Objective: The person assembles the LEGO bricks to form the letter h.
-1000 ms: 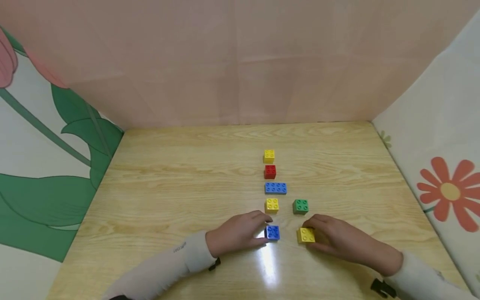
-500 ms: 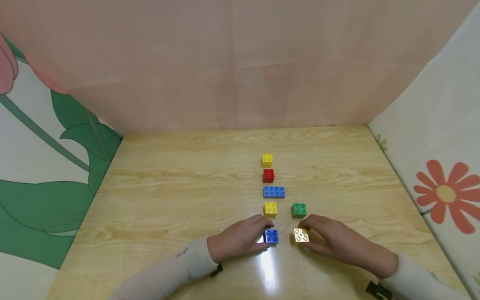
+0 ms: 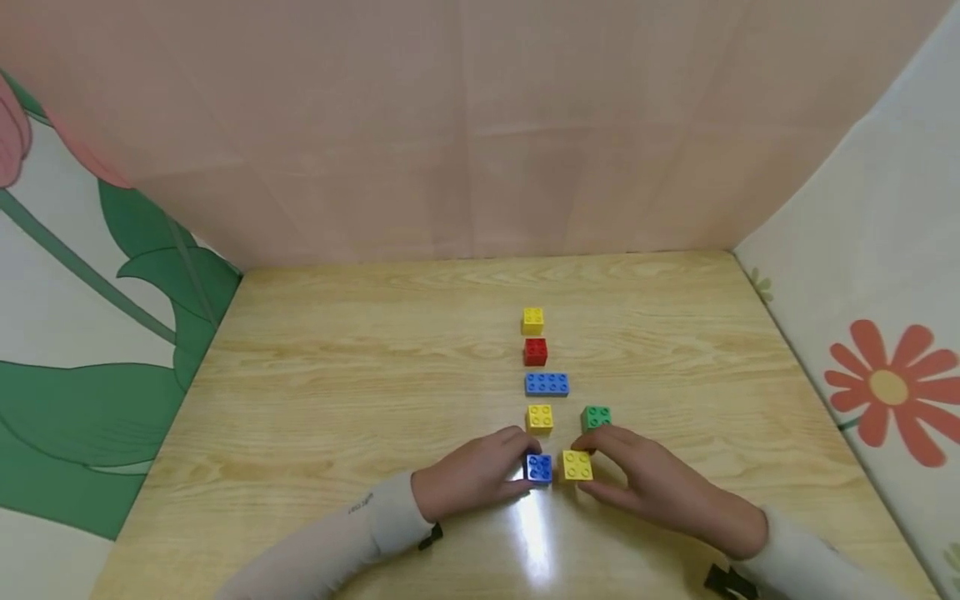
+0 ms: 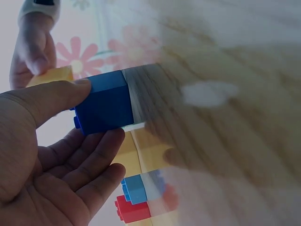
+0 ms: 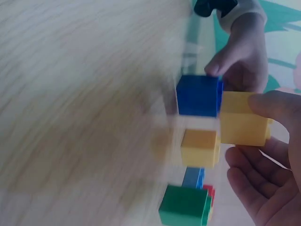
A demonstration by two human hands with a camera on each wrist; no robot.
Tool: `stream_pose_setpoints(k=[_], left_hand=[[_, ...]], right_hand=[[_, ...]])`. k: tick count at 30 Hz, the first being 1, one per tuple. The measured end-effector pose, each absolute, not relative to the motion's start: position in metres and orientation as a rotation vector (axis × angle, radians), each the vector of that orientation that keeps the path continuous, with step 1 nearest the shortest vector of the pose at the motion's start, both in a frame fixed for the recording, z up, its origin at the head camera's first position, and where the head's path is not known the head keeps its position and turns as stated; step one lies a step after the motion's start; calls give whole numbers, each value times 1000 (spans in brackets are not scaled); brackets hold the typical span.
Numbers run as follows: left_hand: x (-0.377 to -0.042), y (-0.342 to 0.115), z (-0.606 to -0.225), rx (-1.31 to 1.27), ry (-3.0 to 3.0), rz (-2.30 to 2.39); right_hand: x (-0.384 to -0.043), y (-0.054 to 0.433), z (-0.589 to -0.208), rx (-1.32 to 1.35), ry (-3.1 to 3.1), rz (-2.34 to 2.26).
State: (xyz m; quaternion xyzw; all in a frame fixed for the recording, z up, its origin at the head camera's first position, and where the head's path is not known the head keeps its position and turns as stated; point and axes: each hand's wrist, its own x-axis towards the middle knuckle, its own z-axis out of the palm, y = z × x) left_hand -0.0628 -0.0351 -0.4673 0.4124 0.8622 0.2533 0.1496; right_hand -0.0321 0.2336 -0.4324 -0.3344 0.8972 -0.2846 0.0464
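At wood-grain table (image 3: 360,350), pinches blue brick (image 3: 538,469) in left hand (image 3: 476,471), yellow brick (image 3: 577,466) in right hand (image 3: 652,483); apparently pairing, must align.

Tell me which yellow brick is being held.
The nearest yellow brick, pinched by the right hand beside the dark blue brick. The far yellow brick and middle yellow brick stand on the table, unheld.

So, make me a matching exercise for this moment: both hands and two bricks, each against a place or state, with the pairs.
1. left hand
2. right hand
3. red brick
4. green brick

A. between far yellow brick and long blue brick
B. pinching the dark blue brick
C. partly covered in the head view
D. pinching the raised yellow brick

Pairs: 1-B; 2-D; 3-A; 4-C
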Motion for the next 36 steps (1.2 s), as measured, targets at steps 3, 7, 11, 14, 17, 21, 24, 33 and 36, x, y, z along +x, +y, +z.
stream_pose_setpoints(k=[3,7,11,14,17,21,24,33,36], left_hand=[[-64,-36,-468,1203,2483,735],[-64,-37,-469,1207,2477,741],[-64,-38,-471,1216,2485,743],[-65,-38,-471,1226,2498,753],[-66,-39,-471,1209,2494,756],[-68,-40,-471,1183,2479,746],[-69,-40,-470,1179,2473,730],[-69,-40,-469,1172,2464,712],[-69,-40,-471,1173,2460,707]], right_hand=[[-31,225,-434,-1070,2735,-937],[-31,216,-435,-1088,2702,-1001],[-33,209,-438,-1149,2703,-1038],[-35,205,-439,-1188,2727,-1034],[-38,202,-438,-1195,2740,-1029],[-39,199,-436,-1197,2736,-1032],[-39,197,-436,-1198,2731,-1030],[-38,197,-437,-1156,2709,-1004],[-38,197,-438,-1154,2708,-1004]])
